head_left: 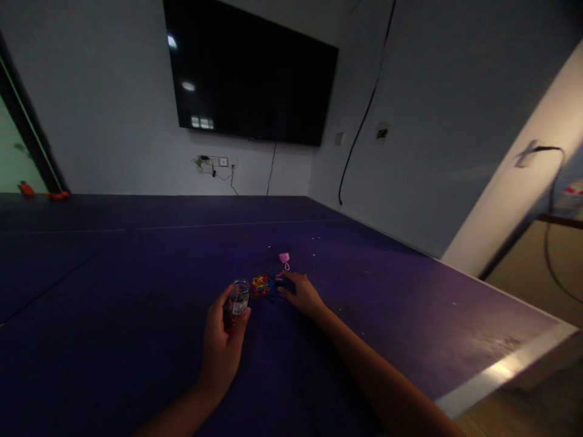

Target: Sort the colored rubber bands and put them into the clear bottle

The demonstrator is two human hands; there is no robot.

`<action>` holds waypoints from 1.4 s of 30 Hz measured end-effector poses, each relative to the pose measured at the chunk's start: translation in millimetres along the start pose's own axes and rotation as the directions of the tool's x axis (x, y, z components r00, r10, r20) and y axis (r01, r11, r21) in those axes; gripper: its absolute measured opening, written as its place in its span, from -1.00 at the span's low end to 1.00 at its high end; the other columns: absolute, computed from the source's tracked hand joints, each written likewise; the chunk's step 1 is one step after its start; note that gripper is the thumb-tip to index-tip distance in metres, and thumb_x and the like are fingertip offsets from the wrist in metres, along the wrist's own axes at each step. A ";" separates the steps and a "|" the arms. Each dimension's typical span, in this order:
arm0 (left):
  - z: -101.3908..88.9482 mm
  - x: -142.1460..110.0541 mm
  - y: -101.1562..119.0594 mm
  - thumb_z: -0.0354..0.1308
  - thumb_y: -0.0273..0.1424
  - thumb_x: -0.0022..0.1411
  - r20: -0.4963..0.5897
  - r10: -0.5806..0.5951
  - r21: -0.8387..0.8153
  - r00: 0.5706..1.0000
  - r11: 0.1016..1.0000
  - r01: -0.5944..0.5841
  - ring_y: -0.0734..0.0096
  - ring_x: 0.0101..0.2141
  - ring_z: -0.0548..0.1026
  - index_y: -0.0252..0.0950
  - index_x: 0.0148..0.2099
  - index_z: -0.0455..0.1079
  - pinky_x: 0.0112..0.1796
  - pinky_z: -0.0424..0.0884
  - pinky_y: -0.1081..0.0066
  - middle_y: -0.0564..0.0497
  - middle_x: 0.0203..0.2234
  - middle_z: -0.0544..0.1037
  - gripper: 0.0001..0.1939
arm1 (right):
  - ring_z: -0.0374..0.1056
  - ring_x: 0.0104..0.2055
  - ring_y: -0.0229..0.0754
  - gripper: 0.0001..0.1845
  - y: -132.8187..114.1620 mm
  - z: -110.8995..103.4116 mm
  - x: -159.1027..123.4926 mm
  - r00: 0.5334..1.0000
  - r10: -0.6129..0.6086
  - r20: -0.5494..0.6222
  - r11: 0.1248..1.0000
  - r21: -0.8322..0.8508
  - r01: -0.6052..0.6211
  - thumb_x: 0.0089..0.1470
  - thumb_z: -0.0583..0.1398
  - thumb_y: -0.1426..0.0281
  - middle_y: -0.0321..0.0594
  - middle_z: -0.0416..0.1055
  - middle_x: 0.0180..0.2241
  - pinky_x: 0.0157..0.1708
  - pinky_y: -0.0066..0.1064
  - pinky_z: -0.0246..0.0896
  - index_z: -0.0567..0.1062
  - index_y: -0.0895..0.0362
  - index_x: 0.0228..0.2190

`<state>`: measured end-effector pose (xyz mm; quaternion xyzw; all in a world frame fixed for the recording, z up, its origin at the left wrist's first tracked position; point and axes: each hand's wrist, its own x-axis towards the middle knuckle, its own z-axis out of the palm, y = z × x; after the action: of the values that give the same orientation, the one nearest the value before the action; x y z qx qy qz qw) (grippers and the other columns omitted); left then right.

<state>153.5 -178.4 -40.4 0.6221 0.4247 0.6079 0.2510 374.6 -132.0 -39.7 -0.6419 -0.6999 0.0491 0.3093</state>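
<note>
In my left hand (223, 346) is a small clear jar (239, 292) with a label. My fingers and thumb wrap round its sides, its open mouth faces up, and some coloured bits show inside. Just right of the jar lies a tangled pile of small thin coloured pieces (263, 285), red, yellow and blue; they look like rubber bands or paper clips, and I cannot tell which. At the pile's right edge my right hand (303, 295) reaches in, thumb and fingers apart, fingertips at the blue pieces. Behind the pile sits a pink cap (284, 257) with a loop.
The dark purple surface (136, 315) carries a few tiny white specks. A pale edge (505, 370) bounds it at right. A black cable (364, 115) hangs down the right wall. Orange objects (57, 195) lie at the far left. A television (250, 73) hangs on the wall.
</note>
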 end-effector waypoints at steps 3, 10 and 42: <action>-0.2 0.0 1.0 0.12 -0.24 0.13 0.028 -0.038 -0.015 0.999 0.999 0.039 0.25 -0.12 0.43 -0.22 0.10 0.20 -0.16 0.42 0.24 -0.10 -0.09 0.42 -0.52 | 0.19 0.09 0.06 -0.45 -1.9 -1.2 -0.1 0.999 -0.030 0.018 1.000 -0.010 0.030 -0.05 0.20 0.25 0.00 0.35 -0.01 0.13 0.08 -0.17 0.34 0.16 0.00; -1.0 -0.6 1.6 0.11 -0.24 0.13 0.069 -0.006 0.001 0.998 1.000 0.006 0.23 -0.08 0.41 -0.21 0.09 0.21 -0.08 0.35 0.16 -0.11 -0.05 0.40 -0.53 | 0.32 -0.04 0.01 -0.51 -9.0 -13.9 -2.6 0.999 -0.035 0.024 0.996 -0.076 0.037 -0.12 0.24 0.24 -0.09 0.44 -0.10 -0.03 -0.15 0.15 0.44 0.09 -0.09; -0.9 -4.4 4.2 0.13 -0.24 0.11 0.097 -0.020 0.008 0.995 1.000 0.019 0.21 -0.08 0.41 -0.21 0.06 0.24 -0.05 0.32 0.16 -0.10 -0.06 0.41 -0.55 | 0.30 -0.05 0.02 -0.13 -12.7 -9.1 62.4 0.895 -0.173 0.410 0.979 -0.024 0.201 -0.55 0.39 0.12 -0.07 0.41 -0.09 -0.07 -0.30 0.18 0.45 0.14 -0.08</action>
<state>154.0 -184.4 -39.2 0.6477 0.4201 0.5729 0.2753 369.0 -79.1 -3.4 -0.5572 -0.8085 0.1283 0.1392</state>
